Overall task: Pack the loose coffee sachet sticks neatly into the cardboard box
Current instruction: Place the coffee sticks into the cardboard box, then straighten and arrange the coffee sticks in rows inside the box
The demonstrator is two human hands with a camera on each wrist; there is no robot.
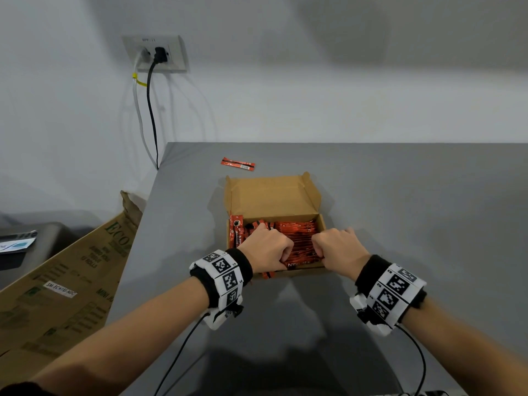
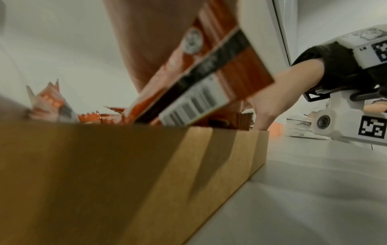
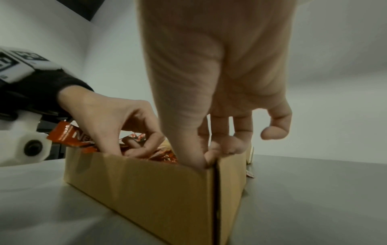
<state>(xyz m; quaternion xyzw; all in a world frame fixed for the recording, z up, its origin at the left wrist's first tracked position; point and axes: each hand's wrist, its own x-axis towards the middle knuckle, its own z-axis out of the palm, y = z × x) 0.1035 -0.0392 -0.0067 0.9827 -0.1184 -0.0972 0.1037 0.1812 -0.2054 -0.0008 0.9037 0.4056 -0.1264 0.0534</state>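
A person stands at a grey table (image 1: 400,195) with both hands inside an open cardboard box (image 1: 274,195). The box sits near the middle of the table, its lid flap standing up at the far side. It is nearly full of red-orange coffee sticks (image 1: 300,235).

The left hand (image 1: 267,247) is curled, fingertips tucked down among the sticks at the near left of the box. The left wrist view shows a stick (image 2: 201,79) tilted up out of the box close to this hand, barcode end down; whether the fingers actually pinch it cannot be told. The right hand (image 1: 340,247) is also curled, with the thumb and fingers pressed down inside the near right corner of the box, against the sticks there. It seems to be pushing rather than holding anything.

Most sticks lie flat in a row, their long axis running from the near wall to the far wall. A few at the left end (image 1: 237,232) stand more upright. One stick pokes over the near wall at the left (image 1: 268,274).

One more stick (image 1: 237,163) lies loose on the table beyond the box, well apart from it, with its long axis running left to right.

The step in hand looks like tidying and pressing the sticks level. Next would probably be laying the tilted sticks flat in line with the row, then fetching the loose stick and turning it to match.
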